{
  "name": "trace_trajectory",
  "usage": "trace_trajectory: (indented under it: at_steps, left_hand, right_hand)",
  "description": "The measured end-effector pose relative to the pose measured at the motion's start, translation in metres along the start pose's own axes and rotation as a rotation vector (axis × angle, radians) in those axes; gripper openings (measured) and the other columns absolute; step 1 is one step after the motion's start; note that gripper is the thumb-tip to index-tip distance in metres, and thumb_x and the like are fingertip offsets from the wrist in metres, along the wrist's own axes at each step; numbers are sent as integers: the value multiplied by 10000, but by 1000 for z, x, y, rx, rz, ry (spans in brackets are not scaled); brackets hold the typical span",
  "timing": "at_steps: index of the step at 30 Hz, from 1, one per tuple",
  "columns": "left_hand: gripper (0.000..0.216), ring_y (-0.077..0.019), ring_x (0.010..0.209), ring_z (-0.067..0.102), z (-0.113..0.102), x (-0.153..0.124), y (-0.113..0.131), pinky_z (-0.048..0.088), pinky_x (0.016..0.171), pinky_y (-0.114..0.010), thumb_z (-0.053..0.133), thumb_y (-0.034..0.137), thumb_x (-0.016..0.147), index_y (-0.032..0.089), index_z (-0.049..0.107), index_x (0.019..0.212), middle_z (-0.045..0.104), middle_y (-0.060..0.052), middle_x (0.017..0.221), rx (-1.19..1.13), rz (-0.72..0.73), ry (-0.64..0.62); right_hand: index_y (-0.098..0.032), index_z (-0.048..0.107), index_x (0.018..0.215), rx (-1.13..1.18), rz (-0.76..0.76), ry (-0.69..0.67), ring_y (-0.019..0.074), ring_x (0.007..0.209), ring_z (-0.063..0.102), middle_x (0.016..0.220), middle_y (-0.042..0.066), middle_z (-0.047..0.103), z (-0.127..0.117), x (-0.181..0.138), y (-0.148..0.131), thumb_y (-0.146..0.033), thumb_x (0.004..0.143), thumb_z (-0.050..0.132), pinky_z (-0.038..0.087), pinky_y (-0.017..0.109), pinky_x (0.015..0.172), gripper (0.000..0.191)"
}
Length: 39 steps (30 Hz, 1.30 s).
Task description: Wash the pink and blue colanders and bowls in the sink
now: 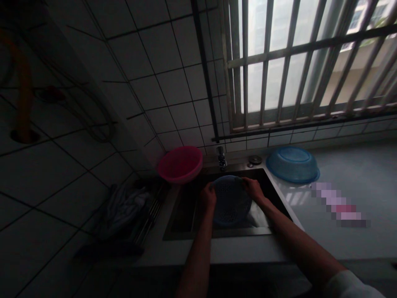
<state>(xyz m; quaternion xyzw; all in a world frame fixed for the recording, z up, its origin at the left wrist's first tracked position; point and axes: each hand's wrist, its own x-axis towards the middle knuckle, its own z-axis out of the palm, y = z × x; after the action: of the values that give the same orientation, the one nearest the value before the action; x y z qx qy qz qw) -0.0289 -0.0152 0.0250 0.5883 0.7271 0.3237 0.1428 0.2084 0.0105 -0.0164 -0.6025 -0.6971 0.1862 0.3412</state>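
Note:
A round blue colander with a perforated wall is held over the metal sink, tilted so that its inside faces me. My left hand grips its rim on the left. On the right, my right hand is closed on the opposite side of the rim. Behind the colander stands a chrome faucet. The dim light hides what lies in the sink beneath the colander.
A pink basin sits at the sink's back left corner. An upturned blue basin rests on the counter to the right. Crumpled cloth lies at left. A barred window is behind.

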Motion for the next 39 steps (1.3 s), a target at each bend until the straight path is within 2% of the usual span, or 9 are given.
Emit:
trace_trajectory:
  at_steps: [7, 14, 17, 21, 29, 32, 35, 37, 39]
  left_hand:
    - [349, -202, 1181, 700, 12, -12, 16, 484, 1041, -303, 564, 192, 980, 337, 743, 1242, 776, -13, 1246, 67, 158, -224]
    - [312, -217, 1125, 724, 0, 0, -3, 514, 960, -294, 528, 317, 1028, 264, 733, 1257, 783, -87, 1212, -2, -17, 19]
    - [296, -203, 1112, 725, 6, -2, 3, 510, 973, -288, 549, 282, 1014, 298, 744, 1238, 792, -51, 1192, 4, 59, -77]
    - [328, -199, 1156, 710, 11, -11, 14, 498, 1015, -300, 575, 209, 982, 345, 756, 1220, 784, -16, 1220, 69, 161, -231]
    - [299, -196, 1108, 727, 0, 5, -4, 527, 955, -282, 538, 283, 1028, 224, 738, 1241, 784, -85, 1208, -109, 7, 18]
    - [279, -189, 1106, 727, 9, 2, 1, 525, 957, -276, 569, 248, 1005, 259, 750, 1218, 790, -55, 1202, -76, 62, -67]
    - [292, -189, 1104, 730, 15, -5, 8, 515, 963, -269, 605, 191, 962, 319, 773, 1164, 800, -15, 1170, 0, 173, -211]
    - [313, -198, 1108, 730, 12, -6, 8, 512, 967, -279, 599, 181, 959, 327, 772, 1175, 799, -23, 1171, 37, 158, -194]
    - [322, -206, 1121, 726, 7, -3, 4, 513, 970, -288, 578, 202, 979, 308, 755, 1226, 788, -51, 1207, 39, 75, -97]
  right_hand:
    - [-230, 710, 1335, -42, -216, -100, 226, 1204, 710, 1334, 80, 731, 23, -8, -29, -84, 952, 517, 526, 326, 1060, 453]
    - [-246, 737, 1281, 18, -44, 1, 257, 1069, 763, 1167, 76, 796, 3, -1, -3, -225, 1019, 513, 576, 328, 946, 345]
    - [-233, 719, 1316, 3, -99, 1, 249, 1121, 746, 1251, 79, 769, 11, -4, -8, -186, 1011, 483, 565, 351, 999, 389]
    - [-243, 724, 1317, 0, -227, -96, 225, 1187, 718, 1319, 56, 741, 26, -7, -28, -133, 959, 520, 537, 337, 1058, 427]
    - [-232, 750, 1260, 49, -10, 39, 255, 1029, 772, 1147, 78, 802, -4, 1, 5, -227, 995, 542, 577, 313, 919, 337]
    - [-219, 720, 1321, 20, -115, 33, 235, 1137, 738, 1264, 81, 764, 6, -3, -8, -153, 990, 502, 547, 311, 1011, 401]
    - [-179, 712, 1334, -6, -267, -95, 221, 1206, 706, 1334, 94, 730, 20, -5, -27, -78, 954, 501, 509, 307, 1081, 446]
    - [-188, 723, 1317, -2, -266, -121, 226, 1192, 713, 1315, 89, 740, 20, -2, -29, -92, 959, 517, 519, 307, 1065, 424]
    - [-226, 735, 1298, 19, -180, -73, 233, 1135, 740, 1257, 71, 768, 11, 1, -21, -143, 983, 528, 547, 309, 1014, 386]
